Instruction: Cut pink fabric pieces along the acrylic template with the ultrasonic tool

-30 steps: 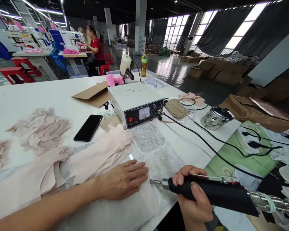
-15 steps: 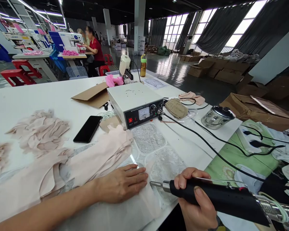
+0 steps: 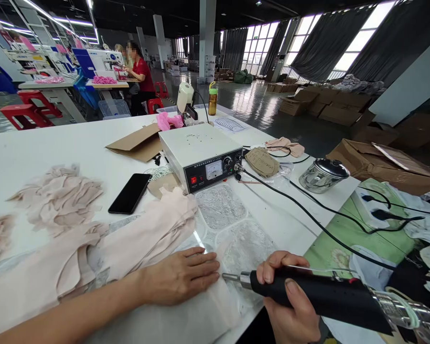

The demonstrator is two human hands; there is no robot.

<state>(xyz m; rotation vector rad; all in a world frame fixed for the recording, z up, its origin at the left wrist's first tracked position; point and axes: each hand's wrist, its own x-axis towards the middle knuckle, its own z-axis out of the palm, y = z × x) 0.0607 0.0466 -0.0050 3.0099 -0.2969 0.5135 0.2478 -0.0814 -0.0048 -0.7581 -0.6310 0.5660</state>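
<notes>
My left hand (image 3: pixel 182 276) lies flat, fingers stretched out, on a thin pale pink fabric piece (image 3: pixel 197 317). My right hand (image 3: pixel 290 322) is wrapped round a black handheld ultrasonic tool (image 3: pixel 333 298), its metal tip pointing left at the fabric edge, close to my left fingertips. Whether the tip touches the fabric, I cannot tell. Under the fabric is a clear sheet with grey marbled panels (image 3: pixel 249 243). Stacked pale pink fabric pieces (image 3: pixel 150 229) lie just beyond my left hand. A cable runs from the tool towards a white control box (image 3: pixel 200 143) with a lit red switch.
A phone (image 3: pixel 129 193) and a heap of cut fabric (image 3: pixel 62 196) lie on the left. Cardboard patterns (image 3: pixel 261 161), a lidded glass pot (image 3: pixel 322 174) and black cables (image 3: pixel 308 220) are on the right. Further back, a person in red (image 3: pixel 141 71) sits at a sewing machine.
My right hand and the tool have shifted slightly left, and the tip sits a little lower. My left hand stays almost in place on the fabric.
</notes>
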